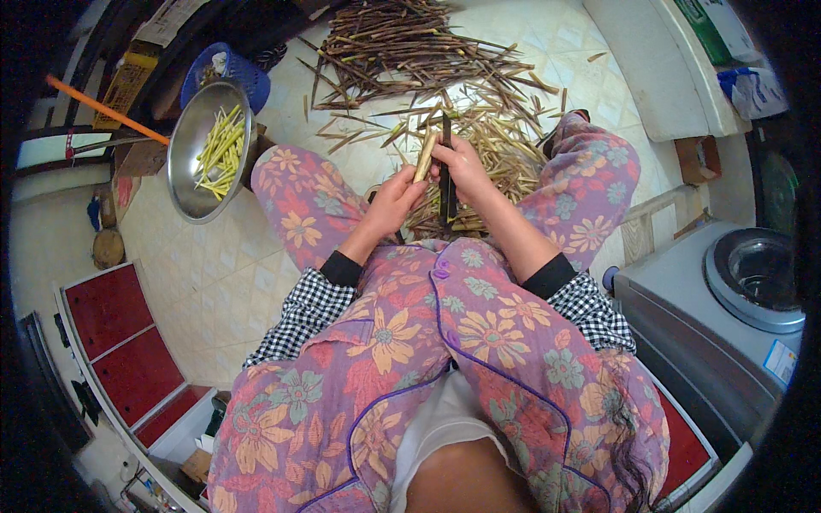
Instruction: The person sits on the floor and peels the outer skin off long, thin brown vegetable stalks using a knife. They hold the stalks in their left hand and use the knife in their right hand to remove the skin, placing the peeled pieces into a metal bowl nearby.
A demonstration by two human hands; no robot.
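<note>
My left hand grips the lower end of a pale bamboo shoot, which points up and away from me between my knees. Close beside it, my right hand is closed around a long, dark, narrow blade-like tool, with its fingertips against the shoot. The exact form of the tool is hard to make out. Stripped husks lie scattered on the floor under and beyond both hands. Farther off is a large heap of thin brown unpeeled shoots.
Left of my knee, a steel bowl holds yellow-green peeled shoots. A blue plastic basket stands behind it, and an orange pole reaches towards its rim. At right is a grey washing machine; red cabinet panels line the left.
</note>
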